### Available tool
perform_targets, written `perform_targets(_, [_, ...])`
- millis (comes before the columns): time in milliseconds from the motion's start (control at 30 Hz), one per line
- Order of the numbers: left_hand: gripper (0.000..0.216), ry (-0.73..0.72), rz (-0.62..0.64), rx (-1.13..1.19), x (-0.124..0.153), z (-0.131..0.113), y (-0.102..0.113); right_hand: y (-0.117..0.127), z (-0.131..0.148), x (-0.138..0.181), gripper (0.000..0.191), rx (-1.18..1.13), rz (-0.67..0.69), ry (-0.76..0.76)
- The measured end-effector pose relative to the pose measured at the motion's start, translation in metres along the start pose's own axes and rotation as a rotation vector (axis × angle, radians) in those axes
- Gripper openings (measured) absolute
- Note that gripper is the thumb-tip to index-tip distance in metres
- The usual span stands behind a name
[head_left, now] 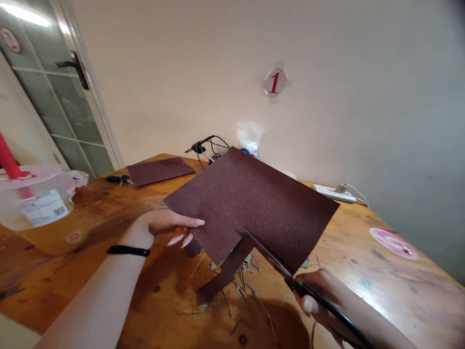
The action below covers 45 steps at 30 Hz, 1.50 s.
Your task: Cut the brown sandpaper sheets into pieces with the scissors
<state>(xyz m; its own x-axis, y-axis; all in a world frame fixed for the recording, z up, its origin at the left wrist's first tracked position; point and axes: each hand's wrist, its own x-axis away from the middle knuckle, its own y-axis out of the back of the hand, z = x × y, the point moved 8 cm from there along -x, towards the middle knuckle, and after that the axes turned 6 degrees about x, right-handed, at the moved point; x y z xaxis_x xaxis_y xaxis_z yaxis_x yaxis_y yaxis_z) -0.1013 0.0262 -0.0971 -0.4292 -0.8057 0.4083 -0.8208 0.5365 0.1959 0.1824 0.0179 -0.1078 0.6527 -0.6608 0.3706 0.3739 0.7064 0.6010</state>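
My left hand [163,225] pinches the left edge of a dark brown sandpaper sheet [254,203] and holds it up over the wooden table [363,271]. My right hand [319,300], at the lower right, grips black scissors [290,278]. The blades reach into the sheet's lower edge. A partly cut strip [225,271] hangs down from the sheet toward the table.
Straw-like scraps [240,291] lie under the sheet. A second brown sheet [160,169] and a black tool [118,179] lie at the far left. A plastic drink cup [39,203] stands at the left, a power strip [334,193] by the wall, a pink sticker [393,242] at the right.
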Motion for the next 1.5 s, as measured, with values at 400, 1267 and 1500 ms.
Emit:
perform_targets(400, [0.062, 0.016, 0.002, 0.001, 0.0006, 0.0004, -0.0010, 0.0029, 0.0032, -0.0020, 0.075, -0.047, -0.008, 0.100])
perform_targets(1267, [0.060, 0.023, 0.001, -0.045, -0.0002, -0.0035, -0.0052, -0.0027, 0.0031, 0.0002, 0.070, 0.028, -0.013, 0.212])
perform_targets(1500, [0.059, 0.048, 0.003, -0.043, 0.0005, -0.0005, -0.0040, -0.0018, 0.0050, 0.0002, 0.071, 0.008, -0.027, 0.212])
